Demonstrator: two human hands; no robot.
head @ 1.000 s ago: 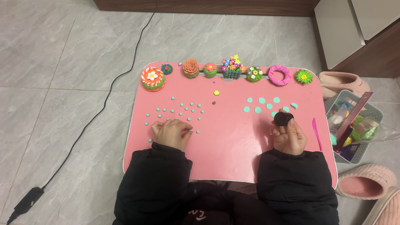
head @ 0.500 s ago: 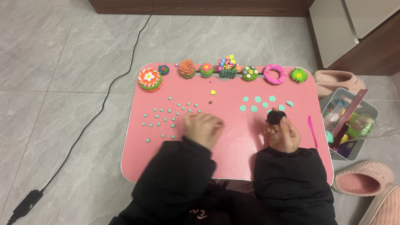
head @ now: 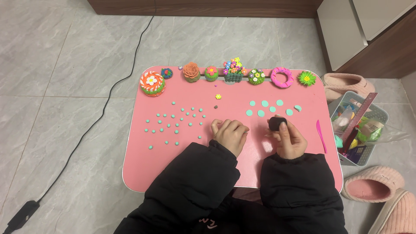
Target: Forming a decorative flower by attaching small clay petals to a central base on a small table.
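The right hand (head: 289, 139) grasps a dark lump (head: 276, 123) of clay, thumb and fingers wrapped round its lower half so that the top stands clear above the knuckles. The lump is raised just off the pink table (head: 143, 169), near its middle and a little toward the person's right.

The left hand (head: 230, 134) lies beside it, a short gap to the left, fingers curled under against the tabletop; whether anything is pinched beneath them cannot be told.

Just beyond the lump lie flat teal discs (head: 265, 103), scattered in a loose cluster. Left of the left hand spreads a field of small teal balls (head: 175, 123). Beyond the left hand sit a tiny yellow flower (head: 218, 96) and a brown speck (head: 216, 106).

Right of the right hand a pink tool (head: 321, 135) lies lengthwise near the table's edge. Past that edge stands a basket (head: 376, 113) of clay packs on the floor, with pink slippers (head: 372, 183) near it.

Along the far edge of the table runs a row of clay models: a striped cake (head: 152, 83), a rose (head: 191, 71), a flower basket (head: 234, 70) and a pink ring (head: 282, 77). A black cable (head: 108, 97) trails over the tiles well to the left.
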